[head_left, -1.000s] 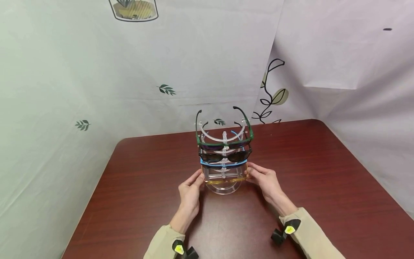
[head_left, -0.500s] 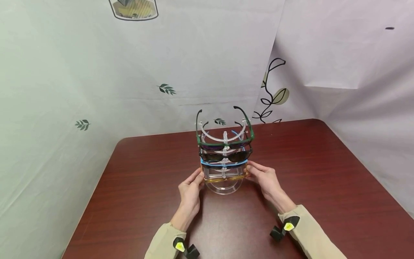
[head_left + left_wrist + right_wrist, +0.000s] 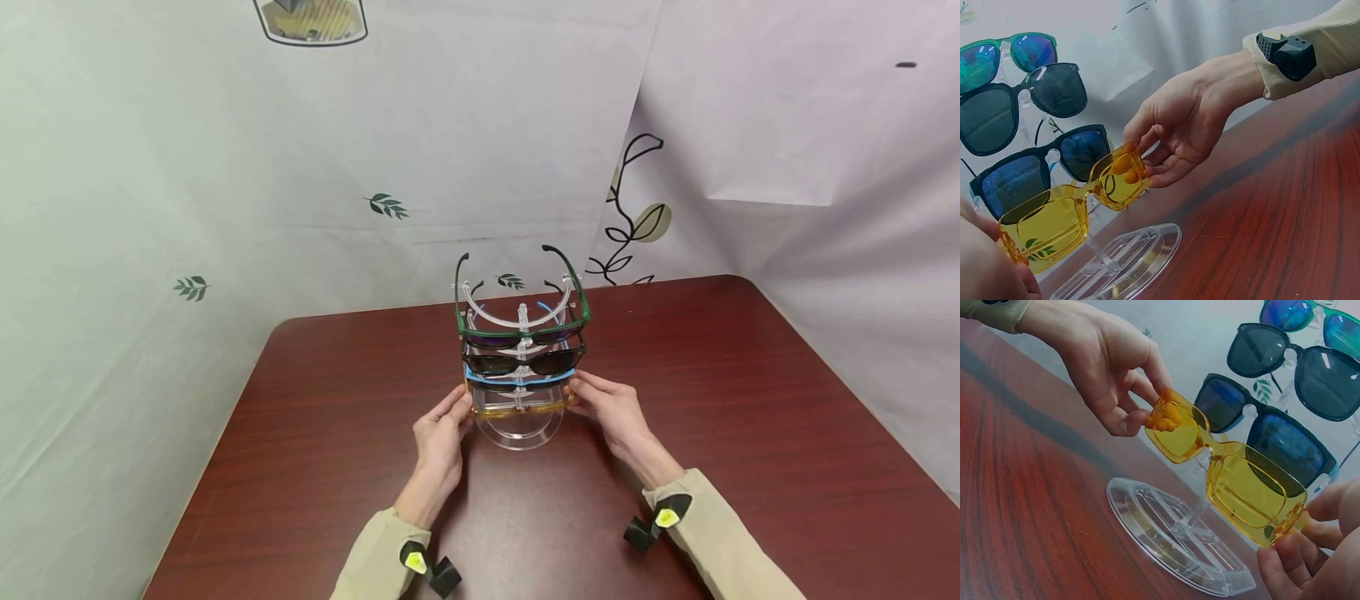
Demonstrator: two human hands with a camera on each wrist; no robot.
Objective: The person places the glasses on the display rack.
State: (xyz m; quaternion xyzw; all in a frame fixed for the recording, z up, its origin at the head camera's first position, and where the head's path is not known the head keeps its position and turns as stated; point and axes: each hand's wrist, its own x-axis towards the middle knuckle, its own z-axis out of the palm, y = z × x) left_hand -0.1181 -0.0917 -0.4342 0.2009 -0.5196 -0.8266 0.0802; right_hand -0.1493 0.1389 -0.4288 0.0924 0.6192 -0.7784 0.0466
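Yellow-framed sunglasses (image 3: 1054,225) with yellow lenses sit at the lowest level of a clear display stand (image 3: 1179,550), below the other pairs. My left hand (image 3: 438,446) pinches one end of the yellow frame, and my right hand (image 3: 617,421) pinches the other end at the hinge. Above them on the stand are blue-lensed sunglasses (image 3: 1285,447) with a dark front, black sunglasses (image 3: 1057,90), and green-framed sunglasses (image 3: 495,335) at the top. The yellow pair's temples are mostly hidden behind its front and my fingers.
The stand's round clear base (image 3: 517,442) rests on a dark red wooden table (image 3: 345,400). A pale cloth backdrop (image 3: 480,125) with printed leaves hangs behind the table's far edge. A wrist camera (image 3: 431,567) is strapped over each sleeve.
Both hands have raised the yellow sunglasses slightly up the stand, nearer the blue-lensed pair. The grip at each end stays the same, and the other pairs hold their places.
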